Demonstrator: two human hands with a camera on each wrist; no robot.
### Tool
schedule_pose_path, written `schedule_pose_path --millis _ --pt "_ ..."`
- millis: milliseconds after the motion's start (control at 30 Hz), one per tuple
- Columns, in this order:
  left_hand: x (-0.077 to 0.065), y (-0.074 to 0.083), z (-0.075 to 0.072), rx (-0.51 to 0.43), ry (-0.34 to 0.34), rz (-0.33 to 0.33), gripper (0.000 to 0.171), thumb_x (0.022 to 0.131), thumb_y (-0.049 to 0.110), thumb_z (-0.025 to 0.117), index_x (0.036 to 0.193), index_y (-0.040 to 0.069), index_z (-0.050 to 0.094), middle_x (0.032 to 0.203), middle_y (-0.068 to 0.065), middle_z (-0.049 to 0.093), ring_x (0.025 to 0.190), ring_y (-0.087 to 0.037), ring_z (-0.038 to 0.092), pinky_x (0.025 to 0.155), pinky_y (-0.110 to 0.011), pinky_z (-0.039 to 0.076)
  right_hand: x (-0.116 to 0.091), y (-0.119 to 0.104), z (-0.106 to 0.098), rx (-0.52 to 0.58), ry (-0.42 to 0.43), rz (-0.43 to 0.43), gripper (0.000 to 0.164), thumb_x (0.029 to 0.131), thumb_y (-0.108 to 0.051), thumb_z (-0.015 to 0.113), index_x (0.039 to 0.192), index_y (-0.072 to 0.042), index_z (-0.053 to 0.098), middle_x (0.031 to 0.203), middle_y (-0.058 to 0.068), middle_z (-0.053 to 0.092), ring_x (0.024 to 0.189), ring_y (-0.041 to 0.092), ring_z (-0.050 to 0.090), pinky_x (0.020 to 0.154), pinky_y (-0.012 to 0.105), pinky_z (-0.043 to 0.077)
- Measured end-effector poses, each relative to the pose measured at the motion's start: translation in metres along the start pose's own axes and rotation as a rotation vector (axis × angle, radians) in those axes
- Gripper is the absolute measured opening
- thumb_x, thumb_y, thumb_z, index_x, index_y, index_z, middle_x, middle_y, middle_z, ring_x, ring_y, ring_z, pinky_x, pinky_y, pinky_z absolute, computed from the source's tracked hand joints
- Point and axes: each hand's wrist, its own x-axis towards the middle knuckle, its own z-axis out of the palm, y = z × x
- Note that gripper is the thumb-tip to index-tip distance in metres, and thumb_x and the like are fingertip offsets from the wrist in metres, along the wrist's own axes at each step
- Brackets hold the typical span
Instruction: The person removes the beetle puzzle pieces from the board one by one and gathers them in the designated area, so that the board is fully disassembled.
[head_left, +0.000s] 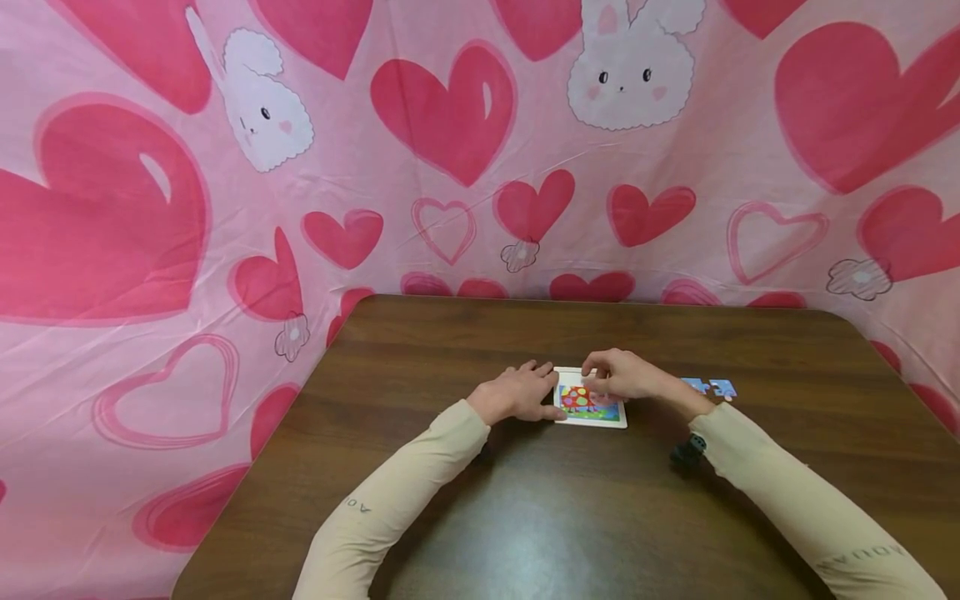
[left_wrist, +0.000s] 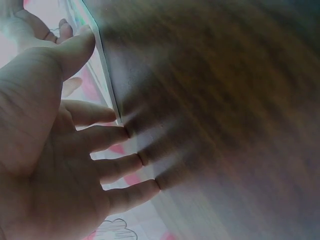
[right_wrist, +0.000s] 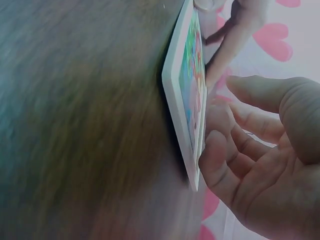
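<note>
A white-framed jigsaw puzzle (head_left: 588, 422) lies flat on the table, showing a red shape with yellow spots over green ground. Its upper strip looks plain white. My left hand (head_left: 519, 393) rests along its left side with fingers spread straight; in the left wrist view the fingertips (left_wrist: 150, 185) touch the tabletop and the thumb lies at the frame's edge. Over the puzzle's right part is my right hand (head_left: 622, 375), fingers loosely bent. In the right wrist view, thumb and fingers stand apart with no piece visible between them, fingertips close to the picture surface.
Blue jigsaw pieces (head_left: 723, 388) lie on the brown wooden table (head_left: 510, 508) to the right, partly behind the right forearm. A dark device (head_left: 688, 452) sits at the right wrist. Behind the table hangs a pink cloth (head_left: 450, 283) with hearts and rabbits.
</note>
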Motion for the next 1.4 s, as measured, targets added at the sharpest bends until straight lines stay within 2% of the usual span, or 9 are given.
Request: schedule_pose_path --millis 333,600,933,1100,1400 --pt "0.001 0.001 -0.002 0.015 -0.013 -0.013 0.082 0.082 0.069 0.045 0.146 0.02 0.03 0.153 -0.002 0.023 0.139 -0.028 0.021 0.107 -0.051 0.026 0.009 -0.008 0.009 -0.031 -0.027 -0.061 0.022 0.085 -0.025 0.067 0.1 -0.01 0.061 0.07 -0.001 0.059 0.054 0.011 0.052 0.049 0.026 0.043" --pt "0.001 0.0 -0.002 0.025 0.001 -0.003 0.082 0.082 0.069 0.045 0.146 0.02 0.031 0.153 -0.003 0.024 0.139 -0.028 0.023 0.106 -0.05 0.028 0.016 -0.012 0.019 -0.133 -0.002 -0.032 0.027 0.079 -0.027 0.073 0.096 -0.01 0.061 0.071 -0.002 0.056 0.061 0.011 0.049 0.055 0.027 0.041" --pt "0.003 0.0 -0.001 0.02 0.004 -0.013 0.082 0.082 0.069 0.046 0.145 0.019 0.031 0.153 -0.003 0.024 0.139 -0.029 0.023 0.106 -0.051 0.028 0.021 -0.015 0.019 -0.188 0.007 -0.011 0.024 0.077 -0.026 0.074 0.09 -0.01 0.061 0.075 0.0 0.058 0.063 0.013 0.049 0.058 0.026 0.04" --pt "0.005 0.003 -0.001 0.018 -0.002 -0.011 0.082 0.082 0.069 0.046 0.146 0.019 0.03 0.153 -0.003 0.023 0.139 -0.029 0.022 0.107 -0.051 0.027 0.02 -0.013 0.018 -0.194 0.01 -0.004 0.025 0.077 -0.026 0.075 0.088 -0.009 0.06 0.074 -0.001 0.057 0.063 0.013 0.049 0.058 0.026 0.04" --pt "0.007 0.004 -0.001 0.037 -0.001 -0.018 0.081 0.083 0.068 0.045 0.146 0.02 0.029 0.153 -0.003 0.023 0.139 -0.029 0.022 0.106 -0.05 0.029 0.018 -0.014 0.016 -0.141 0.004 -0.018 0.029 0.079 -0.022 0.074 0.089 -0.008 0.05 0.071 0.001 0.05 0.06 0.014 0.045 0.055 0.027 0.035"
